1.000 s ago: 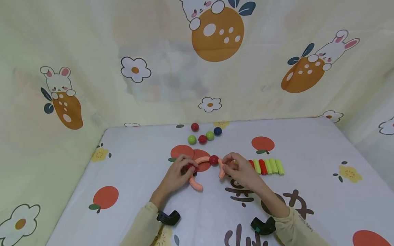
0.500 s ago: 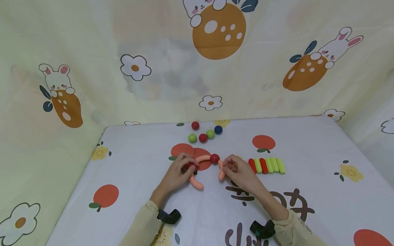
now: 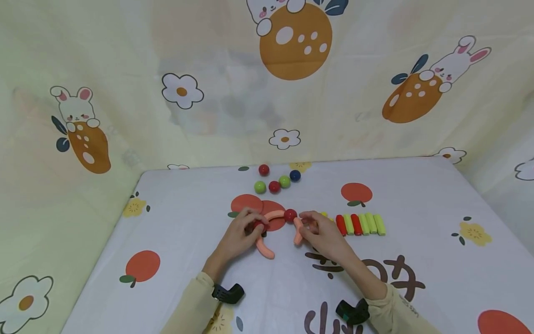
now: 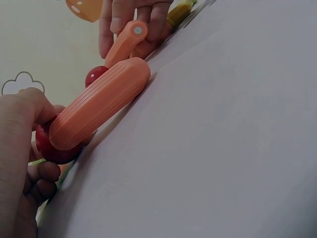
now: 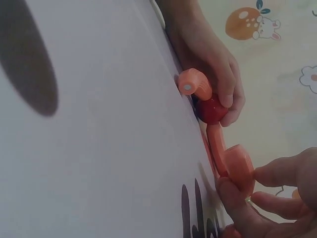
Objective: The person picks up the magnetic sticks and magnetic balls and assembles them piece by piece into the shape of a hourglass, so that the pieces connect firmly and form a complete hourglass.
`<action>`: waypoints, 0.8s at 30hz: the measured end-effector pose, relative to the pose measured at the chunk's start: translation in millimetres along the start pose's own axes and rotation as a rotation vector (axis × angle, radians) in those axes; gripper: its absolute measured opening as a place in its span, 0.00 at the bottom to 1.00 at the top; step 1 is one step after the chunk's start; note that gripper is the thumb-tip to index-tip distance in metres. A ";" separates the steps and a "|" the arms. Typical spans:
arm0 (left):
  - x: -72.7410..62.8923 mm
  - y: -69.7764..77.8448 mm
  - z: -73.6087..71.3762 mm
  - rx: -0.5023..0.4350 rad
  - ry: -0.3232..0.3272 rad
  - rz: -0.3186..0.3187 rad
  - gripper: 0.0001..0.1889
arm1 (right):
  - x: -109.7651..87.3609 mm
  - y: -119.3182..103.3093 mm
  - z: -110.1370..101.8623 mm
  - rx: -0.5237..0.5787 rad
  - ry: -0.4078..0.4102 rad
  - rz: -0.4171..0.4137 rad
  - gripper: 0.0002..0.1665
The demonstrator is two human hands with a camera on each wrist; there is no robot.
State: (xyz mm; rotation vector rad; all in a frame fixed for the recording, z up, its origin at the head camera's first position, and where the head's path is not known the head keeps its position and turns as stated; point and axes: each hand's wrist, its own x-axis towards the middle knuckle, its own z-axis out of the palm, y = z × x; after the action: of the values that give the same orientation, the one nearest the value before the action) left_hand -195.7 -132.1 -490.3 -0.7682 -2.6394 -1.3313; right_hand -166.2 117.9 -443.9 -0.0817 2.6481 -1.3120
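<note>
My left hand (image 3: pixel 239 234) grips a red ball (image 4: pixel 55 151) between thumb and fingers, partly covering it. Two curved orange magnetic rods meet this ball: the lower rod (image 3: pixel 265 249) points toward me, and the upper rod (image 3: pixel 274 215) arches right to a second red ball (image 3: pixel 290 215). From that second ball a third curved orange rod (image 3: pixel 297 232) hangs toward me. My right hand (image 3: pixel 327 234) pinches this third rod, its thumb (image 5: pixel 232 196) and fingertips on either side. A silvery magnet tip shows at the rod's free end in the left wrist view.
Behind the chain lie several loose balls, among them a green ball (image 3: pixel 260 187), a red ball (image 3: pixel 274 187) and a dark blue ball (image 3: pixel 295 175). Right of my right hand, a row of short red and green rods (image 3: pixel 360 224) lies side by side; yellow ones are partly hidden.
The third rod has shifted slightly left against the second ball, and my right fingers have spread a little along it. My left hand keeps its hold on the first ball.
</note>
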 end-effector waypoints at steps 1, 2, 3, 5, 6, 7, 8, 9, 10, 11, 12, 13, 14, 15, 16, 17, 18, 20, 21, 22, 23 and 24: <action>-0.1 0.0 0.0 -0.001 0.002 0.004 0.08 | 0.0 0.1 0.0 -0.002 -0.001 -0.007 0.25; -0.2 0.1 0.0 -0.005 0.003 0.005 0.08 | -0.3 0.1 0.1 -0.002 -0.006 -0.010 0.25; -0.3 -0.2 0.1 -0.007 0.002 0.006 0.08 | -0.4 0.4 0.4 -0.007 -0.009 -0.015 0.25; -0.5 -0.5 0.4 -0.012 0.001 0.006 0.07 | -0.6 0.9 1.0 -0.018 -0.017 -0.033 0.26; -0.6 -0.9 0.5 -0.013 -0.001 0.005 0.07 | -0.9 1.1 1.3 -0.027 -0.021 -0.043 0.26; -0.6 -1.0 0.4 -0.014 -0.005 0.002 0.07 | -1.2 1.4 1.7 -0.034 -0.025 -0.051 0.26; -0.6 -1.1 0.4 -0.013 -0.012 -0.004 0.08 | -1.6 1.5 2.1 -0.040 -0.029 -0.058 0.26; -0.6 -1.3 0.2 -0.011 -0.018 -0.007 0.08 | -1.9 1.7 2.4 -0.048 -0.026 -0.069 0.26; -0.4 -1.1 -0.1 -0.009 -0.026 -0.009 0.08 | -2.5 1.4 2.6 -0.055 -0.026 -0.079 0.26; -0.1 -1.1 -0.7 -0.007 -0.034 -0.012 0.08 | -2.9 1.0 2.7 -0.065 -0.028 -0.092 0.26; 0.1 -0.4 -1.4 -0.006 -0.041 -0.010 0.08 | -3.3 0.6 2.9 -0.077 -0.026 -0.102 0.27; 0.4 0.2 -2.1 -0.003 -0.049 -0.011 0.08 | -3.5 0.2 3.0 -0.089 -0.023 -0.115 0.27; 0.7 0.9 -3.0 0.001 -0.057 -0.010 0.08 | -3.8 -0.3 3.0 -0.100 -0.021 -0.127 0.27; 1.0 1.8 -4.0 0.001 -0.063 -0.003 0.09 | -4.0 -0.8 2.9 -0.109 -0.019 -0.137 0.27; 1.0 2.7 -5.0 0.004 -0.072 0.000 0.09 | -4.2 -1.2 3.0 -0.119 -0.017 -0.147 0.27; 1.2 3.7 -6.0 0.007 -0.081 0.007 0.09 | -4.2 -1.3 3.2 -0.122 -0.017 -0.153 0.27; 1.2 4.7 -7.2 0.011 -0.091 0.013 0.09 | -4.4 -1.5 3.3 -0.118 -0.022 -0.154 0.27; 1.1 5.9 -9.6 0.016 -0.116 0.028 0.09 | -4.9 -1.7 3.5 -0.116 -0.034 -0.157 0.27; 1.0 6.5 -11.0 0.018 -0.131 0.034 0.09 | -5.1 -1.7 3.8 -0.115 -0.040 -0.158 0.26; 0.9 6.9 -12.4 0.021 -0.148 0.036 0.09 | -5.3 -1.6 4.1 -0.118 -0.044 -0.161 0.26; 0.9 7.5 -14.0 0.022 -0.167 0.040 0.09 | -5.5 -1.5 4.4 -0.122 -0.047 -0.163 0.25; 0.7 8.0 -15.8 0.024 -0.187 0.040 0.09 | -5.8 -1.5 4.6 -0.132 -0.049 -0.167 0.24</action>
State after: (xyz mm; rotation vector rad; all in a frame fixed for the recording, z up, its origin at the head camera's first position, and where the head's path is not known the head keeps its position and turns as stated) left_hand -194.8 -140.1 -474.5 -0.9814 -2.7583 -1.2734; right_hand -159.7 114.2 -444.6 -0.3548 2.7335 -1.1622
